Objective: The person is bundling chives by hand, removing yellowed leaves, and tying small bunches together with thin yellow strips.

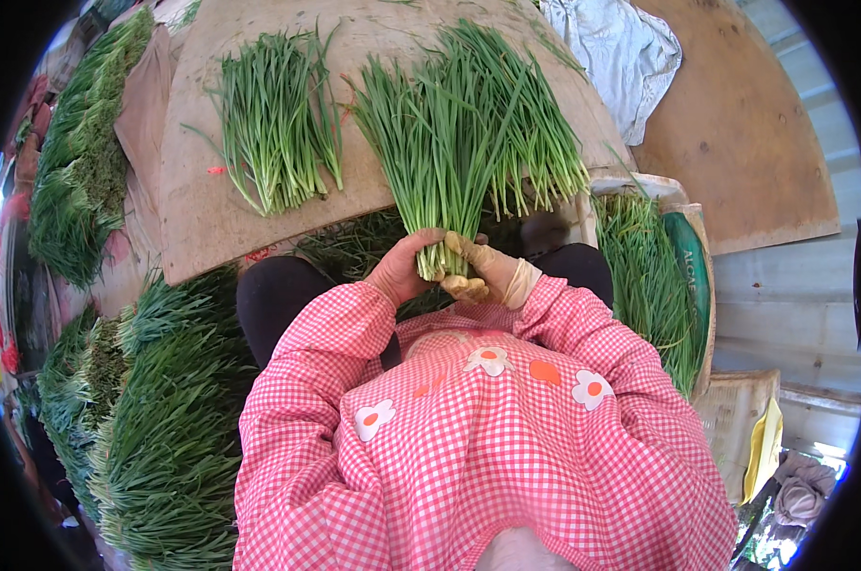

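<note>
A bunch of garlic chives (428, 157) stands between my two hands, its pale cut ends toward me and its green leaves spread away over the board. My left hand (406, 266) wraps the stem ends from the left. From the right, my right hand (487, 270), in a stained, pale yellowish glove, closes round the same ends. Some fingers are hidden behind the stems. Just right of the held bunch lies a loose pile of chives (535, 124), partly overlapped by it. Another small heap of chives (278, 124) rests apart on the left of the wooden board (194, 190).
Large stacks of chives (168, 447) fill the left side, with more chives (78, 181) farther back. At my right stands a crate (704, 328) of chives. A pale cloth (616, 62) hangs over the board's far right. My dark knees (276, 303) flank my hands.
</note>
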The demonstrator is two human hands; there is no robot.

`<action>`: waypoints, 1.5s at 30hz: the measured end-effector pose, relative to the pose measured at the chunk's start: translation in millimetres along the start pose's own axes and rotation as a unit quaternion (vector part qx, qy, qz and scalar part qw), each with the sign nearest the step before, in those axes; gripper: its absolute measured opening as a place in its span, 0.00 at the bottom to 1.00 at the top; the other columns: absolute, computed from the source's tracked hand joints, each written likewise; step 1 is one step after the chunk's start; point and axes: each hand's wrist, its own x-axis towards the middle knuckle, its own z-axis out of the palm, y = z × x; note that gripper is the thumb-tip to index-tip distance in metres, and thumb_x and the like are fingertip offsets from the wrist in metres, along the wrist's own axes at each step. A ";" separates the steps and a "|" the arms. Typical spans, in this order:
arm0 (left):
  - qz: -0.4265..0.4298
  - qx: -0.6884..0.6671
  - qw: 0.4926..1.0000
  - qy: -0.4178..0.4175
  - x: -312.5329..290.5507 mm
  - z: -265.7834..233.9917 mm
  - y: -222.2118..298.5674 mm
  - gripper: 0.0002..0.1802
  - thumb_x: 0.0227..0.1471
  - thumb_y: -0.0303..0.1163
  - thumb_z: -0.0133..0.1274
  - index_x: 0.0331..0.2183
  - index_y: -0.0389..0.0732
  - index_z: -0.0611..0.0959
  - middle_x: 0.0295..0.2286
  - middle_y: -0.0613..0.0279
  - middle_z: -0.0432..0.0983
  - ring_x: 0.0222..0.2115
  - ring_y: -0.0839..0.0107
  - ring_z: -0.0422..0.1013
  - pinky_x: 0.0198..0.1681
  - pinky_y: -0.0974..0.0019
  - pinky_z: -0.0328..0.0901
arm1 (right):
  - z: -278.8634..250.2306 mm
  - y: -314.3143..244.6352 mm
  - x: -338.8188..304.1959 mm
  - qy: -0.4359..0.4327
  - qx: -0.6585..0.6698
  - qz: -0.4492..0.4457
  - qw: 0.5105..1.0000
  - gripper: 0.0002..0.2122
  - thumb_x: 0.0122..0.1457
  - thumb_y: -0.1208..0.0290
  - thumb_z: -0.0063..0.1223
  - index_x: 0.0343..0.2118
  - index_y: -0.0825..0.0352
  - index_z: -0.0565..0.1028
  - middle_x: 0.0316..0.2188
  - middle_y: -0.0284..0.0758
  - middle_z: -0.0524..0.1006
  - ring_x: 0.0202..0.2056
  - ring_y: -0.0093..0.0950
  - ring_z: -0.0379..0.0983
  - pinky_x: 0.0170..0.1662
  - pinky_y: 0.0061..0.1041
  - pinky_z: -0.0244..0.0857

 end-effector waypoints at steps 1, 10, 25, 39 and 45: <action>0.008 0.002 1.000 -0.004 -0.8 7.9 0.8 0.21 0.48 0.38 0.47 0.40 0.32 0.73 0.37 0.51 0.73 0.38 0.60 0.71 0.47 0.58 0.64 | 4.2 3.2 0.6 -0.036 0.002 -0.006 0.999 0.29 0.50 0.39 0.42 0.26 0.69 0.72 0.11 0.28 0.66 0.08 0.13 0.56 0.09 0.09 0.48; 0.043 -0.004 0.998 0.049 5.8 -8.1 -4.5 0.20 0.43 0.30 0.52 0.41 0.35 0.72 0.32 0.53 0.74 0.34 0.61 0.72 0.43 0.52 0.67 | 17.9 10.0 -42.6 0.113 -0.345 0.002 0.932 0.24 0.56 0.47 0.41 0.35 0.69 0.71 0.21 0.27 0.71 0.16 0.13 0.60 0.17 0.11 0.54; 0.011 0.037 0.997 0.072 2.8 -2.8 -3.9 0.20 0.44 0.30 0.53 0.42 0.37 0.72 0.33 0.57 0.74 0.31 0.64 0.73 0.35 0.62 0.70 | -20.7 2.2 1.3 0.303 -0.464 -0.319 0.769 0.08 0.55 0.69 0.52 0.25 0.66 0.66 0.15 0.31 0.66 0.18 0.20 0.61 0.23 0.21 0.59; 0.070 0.269 0.952 0.131 2.1 -5.8 -8.8 0.14 0.38 0.21 0.52 0.33 0.38 0.73 0.23 0.65 0.69 0.20 0.73 0.66 0.21 0.70 0.62 | 4.2 -68.8 -34.7 0.357 -0.470 -0.478 0.651 0.23 0.49 0.67 0.59 0.46 0.65 0.62 0.26 0.31 0.70 0.21 0.15 0.61 0.27 0.14 0.59; 0.081 0.411 0.897 0.143 -10.2 7.7 -4.5 0.18 0.36 0.22 0.55 0.36 0.38 0.75 0.26 0.68 0.71 0.25 0.77 0.66 0.27 0.71 0.62 | 20.7 -105.8 -40.8 0.450 -0.476 -0.436 0.618 0.35 0.46 0.67 0.61 0.55 0.70 0.55 0.37 0.38 0.71 0.25 0.18 0.62 0.30 0.17 0.60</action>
